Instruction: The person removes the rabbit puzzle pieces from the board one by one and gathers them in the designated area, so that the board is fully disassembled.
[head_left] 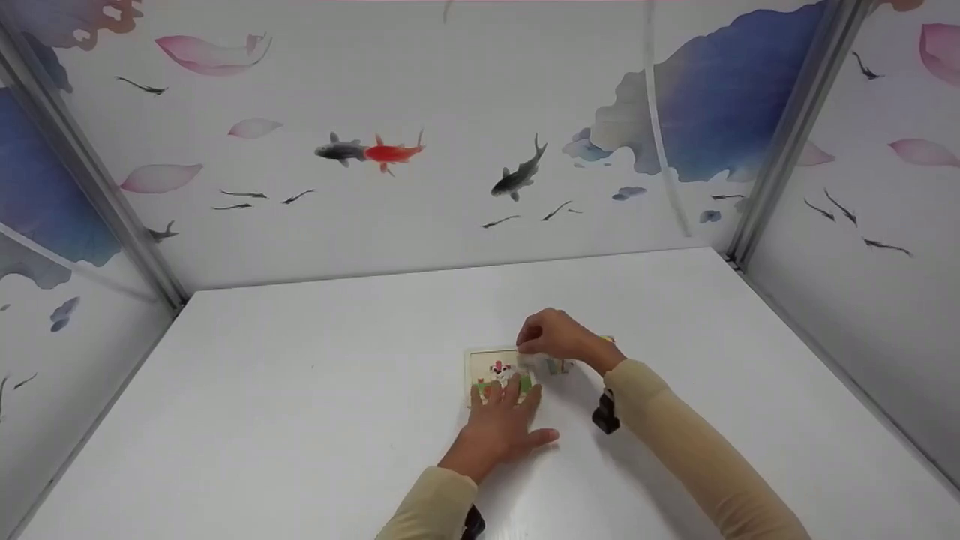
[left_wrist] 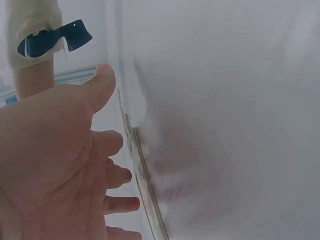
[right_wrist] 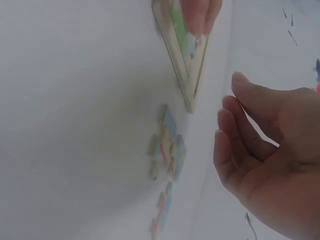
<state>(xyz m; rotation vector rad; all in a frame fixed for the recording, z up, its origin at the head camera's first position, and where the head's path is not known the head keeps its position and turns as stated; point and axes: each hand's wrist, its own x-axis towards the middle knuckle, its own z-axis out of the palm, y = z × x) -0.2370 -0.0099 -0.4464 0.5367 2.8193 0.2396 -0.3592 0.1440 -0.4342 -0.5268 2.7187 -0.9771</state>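
A wooden jigsaw board [head_left: 484, 360] lies on the white table, with a white cartoon animal and green ground showing in its frame. My left hand [head_left: 491, 431] rests on the board's near part, fingers straight and spread, thumb out to the right. The left wrist view shows the board's edge [left_wrist: 150, 190] beside those fingertips. Just off the board's far right corner is my right hand [head_left: 559, 334], its fingers loosely bent. The right wrist view shows a gap between thumb and forefinger, with nothing held. Loose jigsaw pieces [right_wrist: 167, 145] lie on the table beside that corner.
More pieces [right_wrist: 161, 210] lie farther right, partly hidden behind the right wrist in the head view. White panels [head_left: 450, 225] printed with fish and petals enclose the table at the back and sides. Dark wrist devices [head_left: 606, 412] sit at both sleeves.
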